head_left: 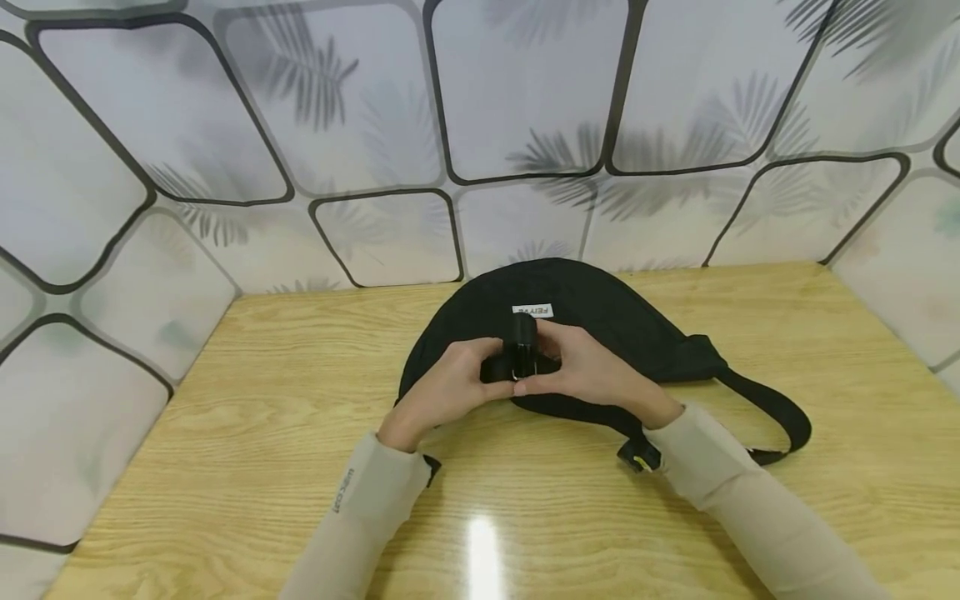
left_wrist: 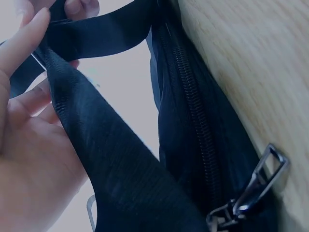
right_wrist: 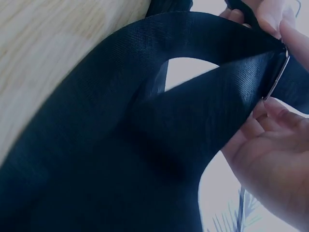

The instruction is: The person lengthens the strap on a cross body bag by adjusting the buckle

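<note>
A black crescent-shaped bag (head_left: 570, 287) with a small white label (head_left: 532, 311) lies on the table. Over its front edge, my left hand (head_left: 457, 375) and right hand (head_left: 581, 367) meet with thumb tips close together. Between them stands a folded loop of the black strap (head_left: 525, 333). In the right wrist view, the strap passes through a thin metal slide buckle (right_wrist: 278, 77), and the right thumb and fingers pinch there. The left hand (left_wrist: 41, 159) grips the webbing at the same spot in its wrist view. Part of the buckle is hidden by webbing and fingers.
A zipper (left_wrist: 195, 116) with a metal pull (left_wrist: 263, 176) runs along the bag beside the wood-grain table (head_left: 247, 433). To the right, another stretch of strap (head_left: 787, 417) curves over the tabletop. Patterned fabric walls (head_left: 525, 100) enclose the back and sides.
</note>
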Demonstrator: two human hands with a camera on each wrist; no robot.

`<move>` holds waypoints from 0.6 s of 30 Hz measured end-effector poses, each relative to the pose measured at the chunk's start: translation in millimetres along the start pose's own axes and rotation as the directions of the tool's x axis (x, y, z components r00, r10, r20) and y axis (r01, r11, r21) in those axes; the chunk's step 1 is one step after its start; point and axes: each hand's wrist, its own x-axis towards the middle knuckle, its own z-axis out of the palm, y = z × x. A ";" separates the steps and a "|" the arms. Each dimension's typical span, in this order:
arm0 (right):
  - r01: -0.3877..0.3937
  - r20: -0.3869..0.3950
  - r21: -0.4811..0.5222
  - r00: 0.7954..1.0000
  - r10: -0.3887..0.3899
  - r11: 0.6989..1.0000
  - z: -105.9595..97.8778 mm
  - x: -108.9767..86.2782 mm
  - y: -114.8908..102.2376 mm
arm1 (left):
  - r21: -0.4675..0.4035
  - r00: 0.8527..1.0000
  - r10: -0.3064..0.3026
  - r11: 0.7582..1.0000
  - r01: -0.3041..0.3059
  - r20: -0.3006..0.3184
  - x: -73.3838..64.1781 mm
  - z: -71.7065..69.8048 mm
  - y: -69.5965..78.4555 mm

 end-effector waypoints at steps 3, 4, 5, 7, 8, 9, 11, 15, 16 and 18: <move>0.000 -0.027 -0.031 1.000 -0.001 1.000 1.0 1.1 -0.2 | 0.026 1.000 0.018 1.000 -0.018 0.001 -0.6 -0.6 0.1; -0.001 -0.033 -0.039 0.999 -0.001 0.999 0.9 1.3 0.1 | 0.033 1.000 0.023 0.999 -0.023 -0.002 -0.6 -0.6 0.1; -0.007 -0.038 -0.045 0.999 0.005 0.999 0.7 1.4 -0.5 | 0.039 1.000 0.024 0.999 -0.024 -0.005 -0.6 -0.7 0.4; -0.012 -0.043 -0.063 0.999 0.010 0.998 0.1 1.6 -0.5 | 0.054 1.000 0.027 0.998 -0.027 -0.011 -0.5 -0.8 0.3; -0.012 -0.043 -0.069 0.999 0.009 0.998 -0.2 1.8 -0.1 | 0.058 0.999 0.031 0.998 -0.030 -0.013 -0.7 -1.1 0.5; -0.009 -0.041 -0.076 0.999 0.006 0.997 -0.5 2.0 0.1 | 0.056 0.999 0.034 0.998 -0.033 -0.013 -0.9 -1.5 0.6; -0.003 -0.039 -0.088 0.999 -0.001 0.996 -0.9 2.2 0.0 | 0.053 0.999 0.041 0.998 -0.041 -0.011 -1.3 -2.1 0.5; 0.015 -0.046 -0.104 0.999 -0.019 0.994 -1.6 2.0 -0.7 | 0.040 0.998 0.057 0.998 -0.056 -0.001 -1.7 -3.2 -1.2; 0.016 -0.049 -0.107 0.999 -0.021 0.994 -1.8 1.8 -1.0 | 0.035 0.998 0.059 0.998 -0.059 0.002 -1.8 -3.4 -1.7; 0.022 -0.053 -0.113 0.998 -0.028 0.993 -2.3 1.5 -1.5 | 0.028 0.998 0.059 0.998 -0.059 0.007 -2.0 -4.0 -2.4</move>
